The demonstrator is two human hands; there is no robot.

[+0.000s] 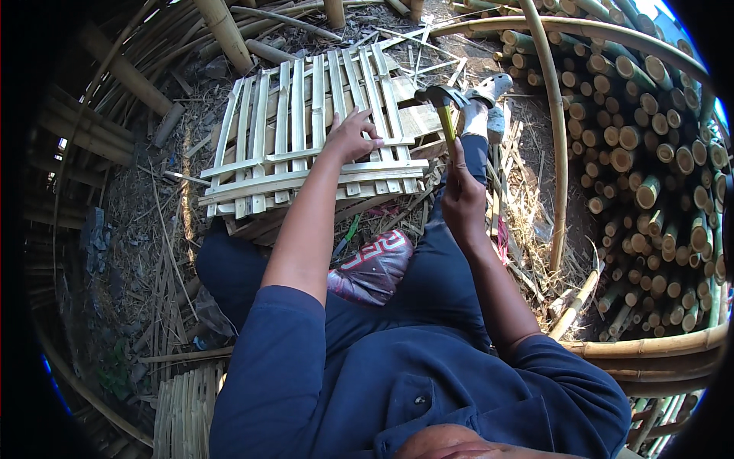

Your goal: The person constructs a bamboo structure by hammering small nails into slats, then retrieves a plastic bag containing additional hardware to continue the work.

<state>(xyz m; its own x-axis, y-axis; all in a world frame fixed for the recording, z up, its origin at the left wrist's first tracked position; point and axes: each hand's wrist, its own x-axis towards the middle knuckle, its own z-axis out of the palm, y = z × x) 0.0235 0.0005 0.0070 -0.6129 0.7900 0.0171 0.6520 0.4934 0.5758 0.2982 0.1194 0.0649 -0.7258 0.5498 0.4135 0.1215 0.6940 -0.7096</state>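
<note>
A panel of pale bamboo slats (pixel 284 115) lies before me, upright strips crossed by several laths along its near side. My left hand (pixel 352 138) rests on its right part, at a cross lath. Its thumb and forefinger come together in a pinch, while the other fingers are bent and apart; whatever lies between the fingertips is too small to make out. To the right, my right hand (pixel 463 191) is wrapped round the lower handle of a claw hammer (pixel 446 122). The hammer's dark metal head is raised beyond the panel's right edge, apart from the slats.
Stacked bamboo poles (pixel 650 191) fill the right side behind a bent bamboo rail (pixel 560 153). A printed plastic bag (pixel 375 268) lies between my legs, near a green-handled tool (pixel 351 229). A bundle of slats (pixel 183 409) sits at lower left. Bamboo scraps litter the ground.
</note>
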